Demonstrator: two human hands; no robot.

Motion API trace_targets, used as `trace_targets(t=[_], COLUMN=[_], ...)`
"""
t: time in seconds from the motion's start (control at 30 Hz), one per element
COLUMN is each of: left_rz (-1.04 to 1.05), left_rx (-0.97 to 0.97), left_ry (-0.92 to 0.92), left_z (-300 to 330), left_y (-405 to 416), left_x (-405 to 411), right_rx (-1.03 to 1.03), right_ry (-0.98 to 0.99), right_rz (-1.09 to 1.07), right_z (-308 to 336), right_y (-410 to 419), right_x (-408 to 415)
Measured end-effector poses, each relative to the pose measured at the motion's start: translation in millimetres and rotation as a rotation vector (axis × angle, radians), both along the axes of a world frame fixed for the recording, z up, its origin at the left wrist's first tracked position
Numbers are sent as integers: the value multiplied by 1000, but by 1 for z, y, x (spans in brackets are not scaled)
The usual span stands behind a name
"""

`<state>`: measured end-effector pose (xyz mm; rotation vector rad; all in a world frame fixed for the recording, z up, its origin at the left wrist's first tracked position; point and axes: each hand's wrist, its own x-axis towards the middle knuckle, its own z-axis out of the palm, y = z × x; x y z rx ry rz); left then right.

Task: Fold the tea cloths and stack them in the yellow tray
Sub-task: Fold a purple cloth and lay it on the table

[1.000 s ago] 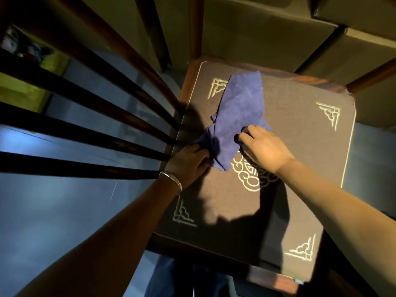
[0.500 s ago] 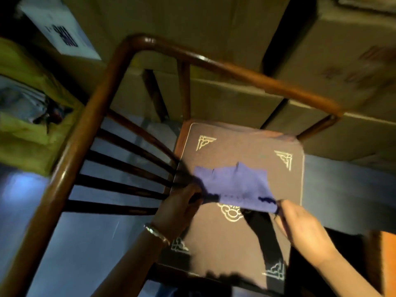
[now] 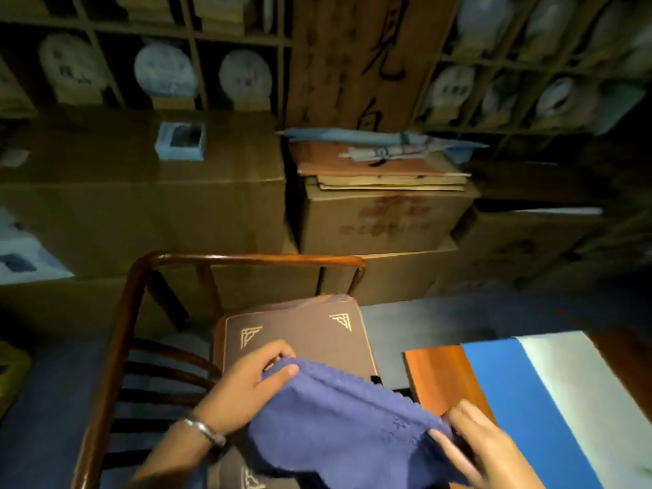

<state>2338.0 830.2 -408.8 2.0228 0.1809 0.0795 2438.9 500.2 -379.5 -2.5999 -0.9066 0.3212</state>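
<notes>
A purple-blue tea cloth [image 3: 338, 421] hangs stretched between my two hands above the front of a chair's brown seat cushion [image 3: 300, 340]. My left hand [image 3: 243, 386] pinches the cloth's upper left corner between thumb and fingers. My right hand [image 3: 472, 442] grips the cloth's right edge, close to the corner of a wooden table [image 3: 441, 375]. No yellow tray shows in this view.
The wooden chair's curved backrest [image 3: 247, 259] and spindles stand to the left. A blue sheet [image 3: 522, 400] and a white sheet [image 3: 582, 379] lie on the table at right. Stacked cardboard boxes [image 3: 381, 220] and shelving fill the background. Something yellow [image 3: 10, 368] sits at the far left edge.
Both hands have lifted the cloth off the seat cushion and carried it toward me and to the right. The view has tilted up, bringing the boxes, shelves and table into sight.
</notes>
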Motion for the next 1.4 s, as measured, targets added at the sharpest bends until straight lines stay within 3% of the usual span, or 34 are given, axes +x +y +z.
trace_targets(t=[0.1, 0.33, 0.73, 1.1, 1.4], left_rz=[-123, -410, -1014, -1287, -1181], left_rx=[3, -45, -66, -92, -104], left_ry=[-62, -129, -170, -274, -384], left_z=[34, 89, 141, 153, 157], left_y=[-26, -111, -373, -576, -688], left_x=[12, 45, 39, -49, -86], right_rx=[81, 105, 16, -61, -43], right_ry=[18, -70, -305, -423, -484], right_rz=[-273, -670, -1258, -1436, -1363], right_z=[25, 79, 127, 126, 133], right_y=[-41, -131, -289, -422, -554], right_x=[-31, -132, -344, -479, -504])
